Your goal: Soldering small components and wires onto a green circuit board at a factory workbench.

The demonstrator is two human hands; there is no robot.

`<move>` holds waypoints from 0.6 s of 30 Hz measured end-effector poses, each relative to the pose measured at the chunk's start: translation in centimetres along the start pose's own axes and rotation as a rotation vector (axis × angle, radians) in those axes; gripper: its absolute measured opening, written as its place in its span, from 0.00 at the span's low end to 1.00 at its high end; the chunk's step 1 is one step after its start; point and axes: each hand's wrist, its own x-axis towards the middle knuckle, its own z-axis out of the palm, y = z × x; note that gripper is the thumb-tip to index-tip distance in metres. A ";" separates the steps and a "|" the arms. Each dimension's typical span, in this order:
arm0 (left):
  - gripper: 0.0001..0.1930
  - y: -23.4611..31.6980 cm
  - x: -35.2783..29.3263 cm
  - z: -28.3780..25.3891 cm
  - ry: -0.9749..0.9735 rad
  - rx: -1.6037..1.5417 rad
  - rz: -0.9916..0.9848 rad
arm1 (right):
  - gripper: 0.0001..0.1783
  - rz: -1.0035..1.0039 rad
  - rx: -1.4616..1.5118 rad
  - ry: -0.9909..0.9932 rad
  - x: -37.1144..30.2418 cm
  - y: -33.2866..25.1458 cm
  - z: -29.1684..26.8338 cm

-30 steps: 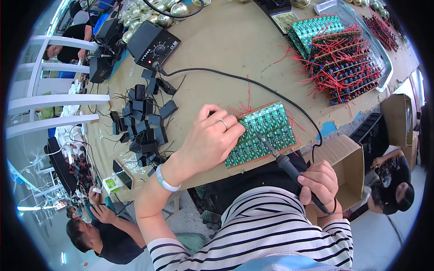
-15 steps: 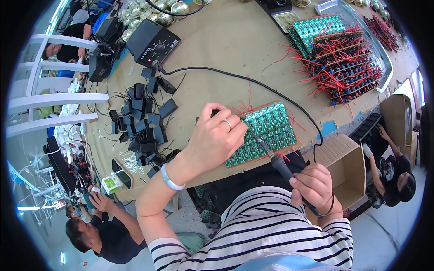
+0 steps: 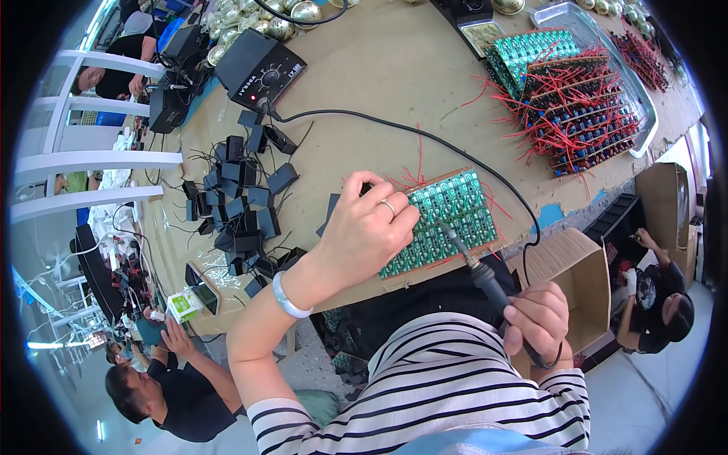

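Observation:
A green circuit board panel (image 3: pixel 447 208) lies near the table's front edge, with red wires sticking out beyond its far and right sides. My left hand (image 3: pixel 370 224) rests over its left end, fingers pinched; a bit of something dark shows between them, mostly hidden. In my right hand (image 3: pixel 537 322) is a soldering iron (image 3: pixel 489 284), its tip pointing to the middle of the panel; whether it touches cannot be made out. Just left of my left hand sits a small black box (image 3: pixel 329 214), partly covered by the hand.
Several black wired boxes (image 3: pixel 241 201) are heaped at the left. Behind them stands a soldering station (image 3: pixel 262 72), its cable crossing the table. Stacked panels with red wires (image 3: pixel 580 114) rest on a metal tray (image 3: pixel 648 114). A cardboard box (image 3: pixel 580 303) is at right. People work on both sides.
My right hand has drawn the soldering iron a little to the right and toward me. My left hand has shifted slightly to the right, and more of the black box beside it shows.

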 end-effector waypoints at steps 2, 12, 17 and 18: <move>0.09 0.1 0.1 -0.2 -0.003 -0.003 -0.003 | 0.11 0.118 -0.028 0.046 0.3 -0.3 -0.3; 0.09 0.4 -0.3 -0.2 -0.005 0.059 0.003 | 0.07 0.149 0.000 0.031 0.3 -0.2 -0.4; 0.08 0.5 -0.5 0.0 0.007 0.069 -0.017 | 0.06 0.153 0.037 0.009 0.6 0.0 -0.1; 0.08 0.6 -0.5 0.1 0.007 0.069 -0.017 | 0.06 0.165 0.054 -0.009 0.8 0.0 0.0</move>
